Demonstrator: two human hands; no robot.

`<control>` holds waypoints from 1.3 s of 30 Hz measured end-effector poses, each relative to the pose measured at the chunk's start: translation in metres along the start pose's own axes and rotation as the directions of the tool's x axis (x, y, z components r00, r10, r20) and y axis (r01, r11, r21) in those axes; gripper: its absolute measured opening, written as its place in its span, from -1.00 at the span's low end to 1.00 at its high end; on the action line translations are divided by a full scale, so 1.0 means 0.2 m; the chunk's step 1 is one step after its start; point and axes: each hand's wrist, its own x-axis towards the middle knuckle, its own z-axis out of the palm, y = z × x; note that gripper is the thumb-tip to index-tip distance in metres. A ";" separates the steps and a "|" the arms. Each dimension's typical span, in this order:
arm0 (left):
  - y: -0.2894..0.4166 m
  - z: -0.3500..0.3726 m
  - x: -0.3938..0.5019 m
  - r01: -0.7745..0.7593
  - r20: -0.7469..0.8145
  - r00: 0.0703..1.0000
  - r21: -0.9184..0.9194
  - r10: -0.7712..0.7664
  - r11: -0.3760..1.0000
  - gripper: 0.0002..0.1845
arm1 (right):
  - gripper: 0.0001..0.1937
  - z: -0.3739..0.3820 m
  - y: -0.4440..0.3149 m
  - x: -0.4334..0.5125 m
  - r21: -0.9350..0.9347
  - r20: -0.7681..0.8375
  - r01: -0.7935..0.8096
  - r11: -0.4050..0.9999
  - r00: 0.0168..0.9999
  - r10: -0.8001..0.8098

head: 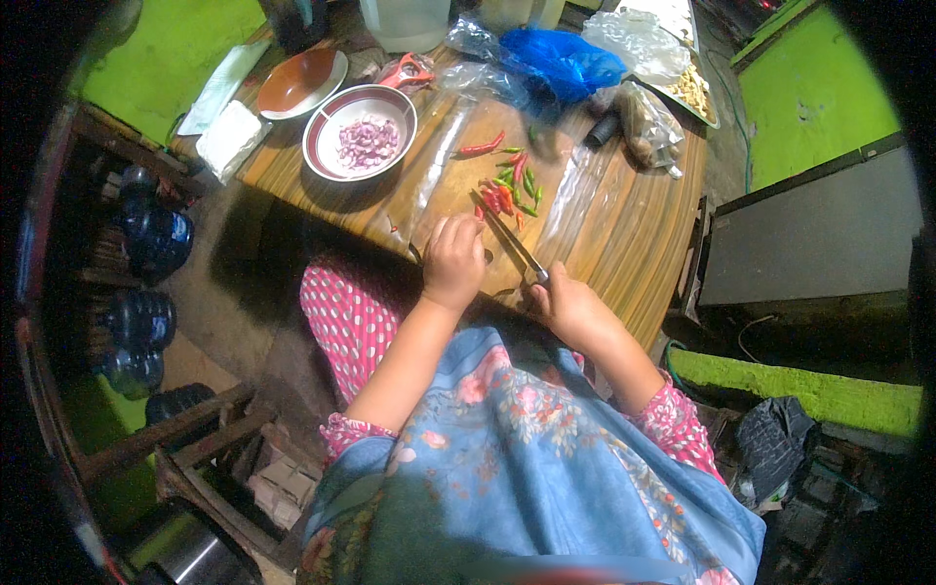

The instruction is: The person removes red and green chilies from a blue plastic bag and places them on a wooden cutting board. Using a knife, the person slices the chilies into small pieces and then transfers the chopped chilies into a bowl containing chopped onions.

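Observation:
A wooden cutting board (447,191) lies at the table's near edge. My right hand (574,306) grips a kitchen knife (518,247) by its handle, the blade slanting up and left over the board. The knife's tip reaches cut red chili pieces (497,196). My left hand (455,257) rests on the board left of the blade, fingers curled, close to a red chili piece (479,211); whether anything is inside the fingers is hidden. Farther up lie small green chilies (529,181) and a whole red chili (482,145).
Left of the board stands a bowl (313,151) holding chopped shallots (369,142), beside a brown bowl (296,80). Behind are orange-handled scissors (409,71), a blue plastic bag (559,62) and a water container (404,22). A filled clear bag (649,128) sits at right.

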 end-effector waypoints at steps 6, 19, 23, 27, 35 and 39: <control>-0.01 0.02 -0.01 0.006 0.010 1.000 0.020 -0.007 1.000 -0.84 | -0.69 0.00 0.05 -0.10 -0.049 0.002 0.031 0.998 1.000 -0.031; 0.01 -0.01 0.01 0.043 0.058 0.997 -0.003 -0.043 0.999 -0.86 | -0.65 0.04 0.05 0.05 0.047 0.089 0.023 0.999 0.996 -0.028; 0.00 -0.01 0.02 0.079 0.021 0.997 0.068 -0.080 0.995 -0.88 | -0.65 -0.02 0.04 0.00 0.037 0.076 0.015 0.999 0.997 -0.017; 0.00 -0.01 0.02 0.066 0.009 0.998 0.066 -0.066 0.996 -0.90 | -0.65 -0.05 0.02 -0.06 -0.012 0.096 0.010 1.000 0.995 -0.009; 0.01 -0.02 0.02 0.070 -0.005 0.998 0.086 -0.070 0.994 -0.94 | -0.69 0.00 0.01 -0.06 -0.032 0.100 -0.052 0.998 0.993 0.055; 0.01 -0.03 0.04 0.084 0.033 0.996 0.086 -0.087 0.993 -0.94 | -0.69 0.02 0.01 0.00 -0.039 0.088 -0.028 0.999 0.996 0.031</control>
